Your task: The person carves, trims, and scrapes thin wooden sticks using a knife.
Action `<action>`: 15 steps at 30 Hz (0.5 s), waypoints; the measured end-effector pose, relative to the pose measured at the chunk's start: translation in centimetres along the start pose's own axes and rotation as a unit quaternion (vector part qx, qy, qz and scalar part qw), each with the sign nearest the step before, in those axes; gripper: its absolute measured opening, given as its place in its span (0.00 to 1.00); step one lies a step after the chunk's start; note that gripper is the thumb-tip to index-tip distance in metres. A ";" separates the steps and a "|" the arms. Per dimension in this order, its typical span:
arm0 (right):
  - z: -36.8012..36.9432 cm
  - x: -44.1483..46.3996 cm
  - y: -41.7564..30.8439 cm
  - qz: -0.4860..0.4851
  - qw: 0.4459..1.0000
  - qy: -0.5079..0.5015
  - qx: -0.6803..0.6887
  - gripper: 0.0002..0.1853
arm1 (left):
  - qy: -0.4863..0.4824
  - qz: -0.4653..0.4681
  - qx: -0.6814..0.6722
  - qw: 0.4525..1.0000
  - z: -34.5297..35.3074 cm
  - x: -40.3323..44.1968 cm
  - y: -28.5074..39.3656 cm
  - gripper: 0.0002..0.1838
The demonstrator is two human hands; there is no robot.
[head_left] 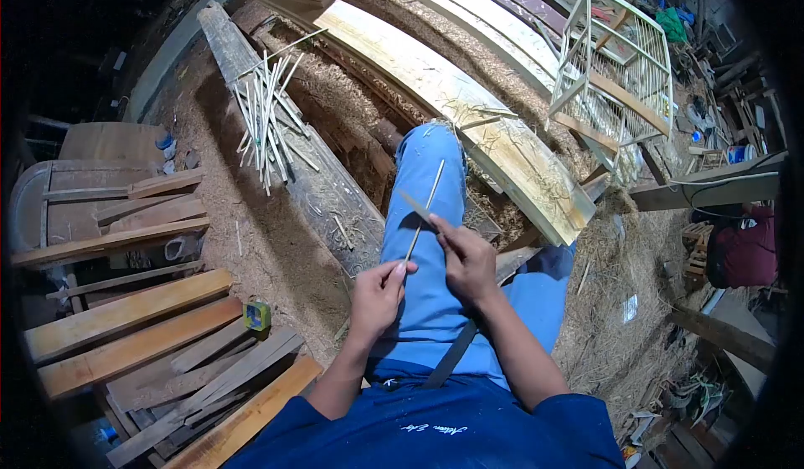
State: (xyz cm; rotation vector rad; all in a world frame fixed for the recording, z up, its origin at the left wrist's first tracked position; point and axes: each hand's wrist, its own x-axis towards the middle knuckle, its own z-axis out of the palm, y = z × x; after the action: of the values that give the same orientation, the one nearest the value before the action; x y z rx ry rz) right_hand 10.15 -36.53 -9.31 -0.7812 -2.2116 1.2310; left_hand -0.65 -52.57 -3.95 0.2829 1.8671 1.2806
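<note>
A thin wooden stick (pixel 435 186) slants up over my blue trouser leg, its lower end pinched in my left hand (pixel 377 298). My right hand (pixel 467 260) is closed on a flat knife-like blade (pixel 414 204) that crosses the stick partway along. Past my knee, at the upper left, a loose bundle of similar pale sticks (pixel 266 117) rests on a weathered plank (pixel 322 176). Thin shavings lie on that plank and on the thick pale board (pixel 519 155) to the right of my knee.
A slatted wooden cage (pixel 615 75) stands at the upper right. Stacked boards (pixel 134 327) and a yellow-green tape measure (pixel 257 316) are at the left. Shavings cover the floor (pixel 578 343). Another person (pixel 745 247) is at the far right edge.
</note>
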 end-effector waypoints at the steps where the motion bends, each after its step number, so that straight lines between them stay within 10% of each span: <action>1: 0.0 0.0 -0.3 -0.027 1.000 0.010 0.008 0.25 | -0.003 0.026 0.023 0.999 0.2 1.1 0.3 0.15; 15: 0.4 0.3 0.8 0.012 0.996 0.043 -0.074 0.27 | -0.016 0.027 0.006 0.999 0.9 2.8 0.0 0.15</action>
State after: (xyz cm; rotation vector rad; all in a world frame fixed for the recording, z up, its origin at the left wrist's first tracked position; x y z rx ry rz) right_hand 9.89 -36.22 -10.12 -0.9036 -2.2480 1.0340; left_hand -1.73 -50.30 -5.49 0.3595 1.8514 1.2945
